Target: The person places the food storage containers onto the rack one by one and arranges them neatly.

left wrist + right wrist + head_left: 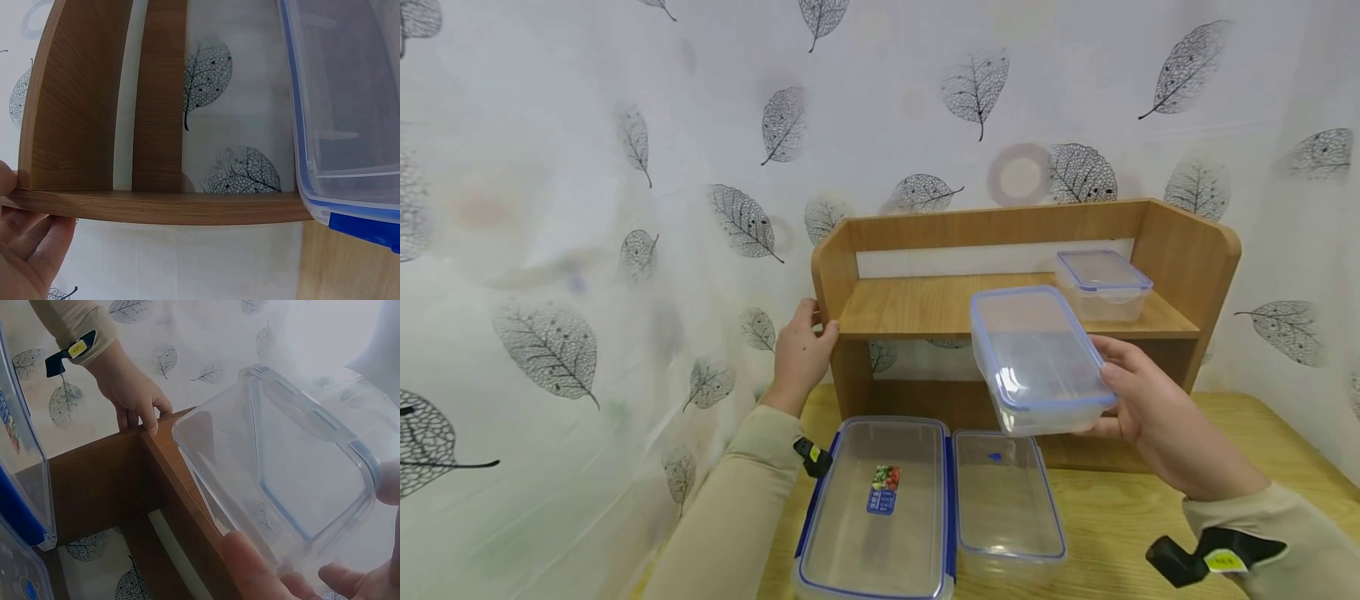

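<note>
My right hand [1138,408] grips a clear lidded food container [1037,350] by its right side, with the thumb near the pale blue lid edge. It is held tilted in front of the upper board of a small wooden shelf [925,306]. In the right wrist view the container [250,469] shows its see-through walls, fingertips pressed against it. My left hand [801,350] grips the left side panel of the shelf at the upper board's height. The left wrist view shows its fingers [47,247] below the panel edge and the thumb above.
Another clear container [1105,283] stands on the shelf's upper board, at the right. On the wooden table [1127,517] before the shelf are a large container with dark blue clips [880,533] and a smaller clear one [1007,508] beside it. A leaf-patterned curtain [587,333] hangs behind and left.
</note>
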The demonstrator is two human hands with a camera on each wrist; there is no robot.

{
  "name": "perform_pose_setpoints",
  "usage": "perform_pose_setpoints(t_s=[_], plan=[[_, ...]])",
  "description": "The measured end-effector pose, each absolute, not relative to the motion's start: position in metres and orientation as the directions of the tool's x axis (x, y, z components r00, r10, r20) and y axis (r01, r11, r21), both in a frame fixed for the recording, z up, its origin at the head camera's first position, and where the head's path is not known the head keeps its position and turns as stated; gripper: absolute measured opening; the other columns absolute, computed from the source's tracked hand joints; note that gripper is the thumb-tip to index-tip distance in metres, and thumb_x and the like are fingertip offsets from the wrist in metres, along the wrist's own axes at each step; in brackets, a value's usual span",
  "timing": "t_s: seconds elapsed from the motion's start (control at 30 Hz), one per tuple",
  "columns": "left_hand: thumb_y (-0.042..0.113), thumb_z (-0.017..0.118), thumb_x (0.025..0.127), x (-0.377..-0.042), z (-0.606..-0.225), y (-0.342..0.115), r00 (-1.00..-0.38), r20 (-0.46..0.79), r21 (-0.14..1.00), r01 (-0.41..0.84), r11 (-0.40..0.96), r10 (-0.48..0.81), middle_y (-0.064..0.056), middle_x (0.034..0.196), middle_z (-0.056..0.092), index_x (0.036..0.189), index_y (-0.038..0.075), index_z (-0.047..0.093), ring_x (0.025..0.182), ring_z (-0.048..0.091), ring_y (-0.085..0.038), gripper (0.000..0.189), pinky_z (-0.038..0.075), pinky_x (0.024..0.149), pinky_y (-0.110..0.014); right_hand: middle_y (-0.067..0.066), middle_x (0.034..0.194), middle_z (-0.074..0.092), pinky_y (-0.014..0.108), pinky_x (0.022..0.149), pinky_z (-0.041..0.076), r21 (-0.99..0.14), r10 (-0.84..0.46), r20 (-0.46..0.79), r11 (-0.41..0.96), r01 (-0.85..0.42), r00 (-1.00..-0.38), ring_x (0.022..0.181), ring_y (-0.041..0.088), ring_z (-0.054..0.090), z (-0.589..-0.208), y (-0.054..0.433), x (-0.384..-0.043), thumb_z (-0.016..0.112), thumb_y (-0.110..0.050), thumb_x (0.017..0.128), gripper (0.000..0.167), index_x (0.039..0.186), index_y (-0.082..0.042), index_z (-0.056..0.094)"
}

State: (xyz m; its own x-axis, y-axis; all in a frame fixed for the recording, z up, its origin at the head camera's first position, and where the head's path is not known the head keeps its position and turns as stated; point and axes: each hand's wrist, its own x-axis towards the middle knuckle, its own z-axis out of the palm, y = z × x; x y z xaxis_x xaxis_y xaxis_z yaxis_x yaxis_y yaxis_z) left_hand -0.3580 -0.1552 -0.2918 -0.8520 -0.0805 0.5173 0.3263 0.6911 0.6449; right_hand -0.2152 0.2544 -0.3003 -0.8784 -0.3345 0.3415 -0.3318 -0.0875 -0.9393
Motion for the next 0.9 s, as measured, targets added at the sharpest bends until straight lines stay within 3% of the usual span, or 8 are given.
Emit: perform_pose_setpoints(t_s=[0.5, 0.7, 0.9], plan=[[0.031, 0.056, 0.101, -0.359, -0.293, -0.155, -0.857, 0.509, 0.650, 0.319, 0.689, -0.083, -0.015, 0.135, 0.063, 0.129, 0.014, 0.054, 0.111, 0.067, -0.037, 0.032, 0.058, 0.088, -0.051, 0.024, 0.136, 0.037, 0.048, 0.077, 0.061, -0.942, -0.296, 0.327, -0.032, -0.333, -0.898, 0.103, 0.032, 0.066, -0.290, 0.240, -0.228, 0.037, -0.028, 0.111, 0.059, 0.155, 0.000, 0.011], [0.031, 0.056, 0.101, -0.360, -0.294, -0.155, -0.849, 0.522, 0.641, 0.333, 0.691, -0.075, -0.016, 0.134, 0.063, 0.129, 0.013, 0.054, 0.111, 0.067, -0.036, 0.033, 0.058, 0.088, -0.050, 0.023, 0.135, 0.040, 0.050, 0.080, 0.060, -0.942, -0.307, 0.329, -0.039, -0.334, -0.893, 0.105, 0.032, 0.065, -0.287, 0.237, -0.233, 0.037, -0.029, 0.111, 0.061, 0.157, -0.001, 0.009], [0.031, 0.055, 0.101, -0.360, -0.293, -0.155, -0.848, 0.525, 0.642, 0.337, 0.689, -0.075, -0.016, 0.134, 0.063, 0.129, 0.014, 0.053, 0.112, 0.067, -0.036, 0.032, 0.058, 0.089, -0.050, 0.024, 0.142, 0.033, 0.052, 0.084, 0.059, -0.954, -0.291, 0.294, -0.042, -0.295, -0.910, 0.110, 0.031, 0.064, -0.282, 0.226, -0.241, 0.042, -0.035, 0.110, 0.069, 0.160, -0.006, 0.004]])
